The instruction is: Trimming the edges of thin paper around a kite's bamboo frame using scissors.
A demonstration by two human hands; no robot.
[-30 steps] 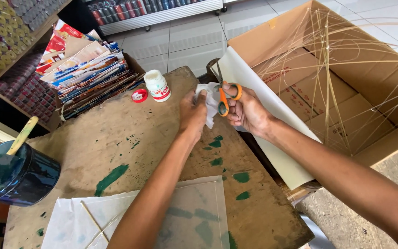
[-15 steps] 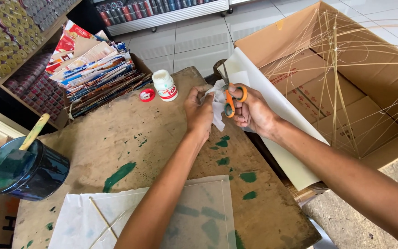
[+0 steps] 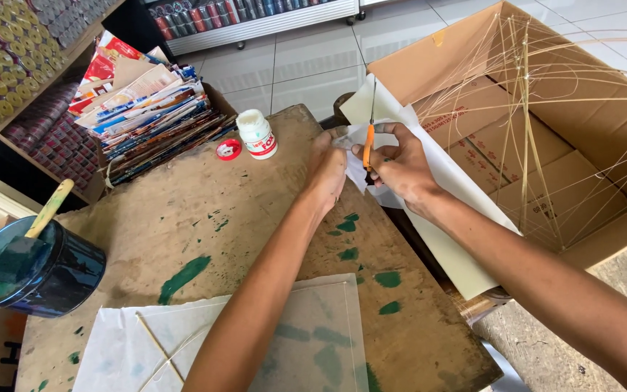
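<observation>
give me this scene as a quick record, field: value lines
right hand: holds orange-handled scissors, blades pointing up
left hand: grips a small white paper piece beside the scissors
surface: stained board with green paint marks
near hands: white glue bottle, red cap beside it
left edge: dark paint can with a stick in it
right: open cardboard box holding thin sticks

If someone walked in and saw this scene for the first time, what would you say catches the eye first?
Probably the two hands at the centre: the right hand works orange-handled scissors on a white paper piece that the left hand steadies. Just behind, to the right, a large cardboard box bristles with thin pale sticks. At the left edge of the paint-stained wooden board sits a dark paint can.
</observation>
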